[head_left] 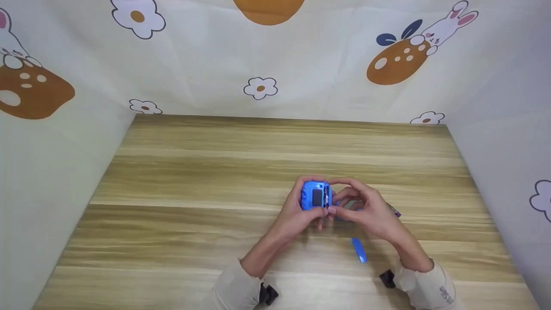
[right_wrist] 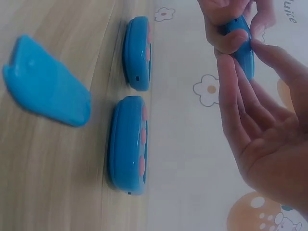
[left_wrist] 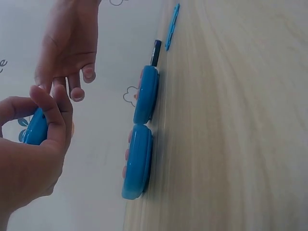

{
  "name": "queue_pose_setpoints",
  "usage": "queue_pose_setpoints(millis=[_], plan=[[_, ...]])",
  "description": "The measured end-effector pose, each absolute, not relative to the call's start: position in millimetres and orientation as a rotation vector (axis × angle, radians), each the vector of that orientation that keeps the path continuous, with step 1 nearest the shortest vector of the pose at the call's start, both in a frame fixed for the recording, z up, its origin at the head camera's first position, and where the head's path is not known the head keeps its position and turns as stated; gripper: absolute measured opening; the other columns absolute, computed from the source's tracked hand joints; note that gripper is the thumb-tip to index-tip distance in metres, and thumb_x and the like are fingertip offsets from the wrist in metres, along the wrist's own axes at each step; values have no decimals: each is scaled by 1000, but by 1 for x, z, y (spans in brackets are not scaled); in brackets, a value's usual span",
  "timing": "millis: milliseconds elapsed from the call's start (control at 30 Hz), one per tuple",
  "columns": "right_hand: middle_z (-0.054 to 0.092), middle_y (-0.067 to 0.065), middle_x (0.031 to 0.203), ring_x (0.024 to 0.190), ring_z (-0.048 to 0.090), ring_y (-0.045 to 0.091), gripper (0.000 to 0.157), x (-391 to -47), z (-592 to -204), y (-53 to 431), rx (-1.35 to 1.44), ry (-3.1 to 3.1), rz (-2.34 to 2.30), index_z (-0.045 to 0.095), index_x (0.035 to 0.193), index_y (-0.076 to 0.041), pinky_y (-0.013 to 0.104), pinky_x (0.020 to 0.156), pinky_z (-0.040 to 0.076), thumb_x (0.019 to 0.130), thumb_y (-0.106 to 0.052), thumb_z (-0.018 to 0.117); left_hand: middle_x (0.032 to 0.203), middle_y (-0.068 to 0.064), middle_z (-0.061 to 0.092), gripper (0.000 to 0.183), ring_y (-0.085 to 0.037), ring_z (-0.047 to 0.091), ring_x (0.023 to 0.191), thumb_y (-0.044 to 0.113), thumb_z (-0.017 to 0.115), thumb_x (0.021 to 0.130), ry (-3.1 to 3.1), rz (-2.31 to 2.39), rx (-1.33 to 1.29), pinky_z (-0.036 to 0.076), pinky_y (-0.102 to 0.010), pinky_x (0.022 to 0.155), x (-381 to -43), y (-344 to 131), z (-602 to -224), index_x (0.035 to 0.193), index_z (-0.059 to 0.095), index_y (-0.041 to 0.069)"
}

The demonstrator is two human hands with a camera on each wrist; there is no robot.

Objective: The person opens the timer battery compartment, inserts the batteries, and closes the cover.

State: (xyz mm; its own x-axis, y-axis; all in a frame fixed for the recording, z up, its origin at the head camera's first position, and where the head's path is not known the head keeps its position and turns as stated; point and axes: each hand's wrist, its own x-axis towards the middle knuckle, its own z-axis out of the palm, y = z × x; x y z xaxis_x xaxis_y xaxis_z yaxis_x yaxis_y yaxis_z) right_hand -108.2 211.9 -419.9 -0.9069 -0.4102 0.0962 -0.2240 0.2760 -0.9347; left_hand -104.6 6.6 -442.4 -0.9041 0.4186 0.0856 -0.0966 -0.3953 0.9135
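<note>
Over the table, my left hand grips a small rounded blue electronic device, its back with a dark rectangular panel facing up. Along its right side a battery slot lies uncovered, with a battery visible in it. My right hand pinches that side, thumb at the lower end of the slot and index finger at the upper edge. In the right wrist view the thumb touches the rim of the device. A loose blue battery cover lies on the table near my right wrist.
Two more blue devices with pink buttons rest on the wooden table, mostly hidden by my right hand in the head view. Beyond that hand lies a dark battery. Patterned cloth walls surround the table's back and sides.
</note>
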Motion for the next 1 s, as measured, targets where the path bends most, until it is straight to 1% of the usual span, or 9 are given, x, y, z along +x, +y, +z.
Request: queue_pose_setpoints(millis=[67,267,367,467,600,700,767,833,1000], plan=[[69,11,95,83,65,28,54,-107,-420,210,-546,2345,-1714,53,134,-10,32,65,56,86,-5,75,120,-23,54,58,-37,63,75,-10,60,84,1496,2346,421,52,-30,51,-104,7,-442,135,41,11],[66,14,94,79,64,28,54,-102,-415,206,-447,2314,-1741,53,133,-14,30,62,56,84,-10,78,125,-22,47,62,-36,60,89,-7,55,86,1491,2287,478,56,-41,62,-102,6,-442,142,33,9],[65,15,93,77,63,29,55,-101,-414,206,-438,2311,-1735,51,133,-15,29,60,55,85,-8,77,124,-23,46,61,-35,61,86,-6,56,89,1490,2267,508,56,-42,63,-102,7,-442,143,30,10],[65,13,97,79,64,29,57,-100,-414,209,-456,2334,-1699,49,137,-15,31,62,56,86,-7,75,125,-22,45,60,-33,61,85,-4,57,92,1487,2245,506,56,-46,66,-103,7,-442,143,29,11],[67,4,102,84,65,23,57,-97,-407,225,-563,2515,-1529,48,139,-15,33,65,57,88,-13,74,129,-21,46,57,-37,63,91,-4,53,93,1479,2243,459,57,-51,73,-105,4,-438,142,31,14],[67,-8,94,78,64,13,45,-89,-399,246,-689,2669,-1248,56,130,-20,29,61,55,89,-18,74,131,-22,47,55,-48,62,97,-4,50,93,1420,2285,422,57,-47,74,-106,1,-436,142,32,14],[64,-12,87,74,61,9,37,-81,-399,258,-767,2696,-1068,61,121,-22,26,60,54,87,-20,76,132,-21,47,56,-52,60,100,-4,50,93,1387,2309,404,58,-44,73,-107,-2,-434,143,30,12],[65,-14,89,75,60,7,35,-73,-405,267,-833,2676,-918,64,116,-22,26,62,53,85,-23,79,131,-21,48,56,-54,60,100,-3,50,94,1348,2321,384,58,-45,74,-107,-3,-434,144,29,11],[64,-10,110,93,61,9,52,-61,-430,275,-901,2671,-669,65,123,-18,32,78,55,77,-33,84,130,-20,50,52,-49,63,98,-2,51,94,1337,2319,344,55,-54,79,-108,-3,-434,141,33,13]])
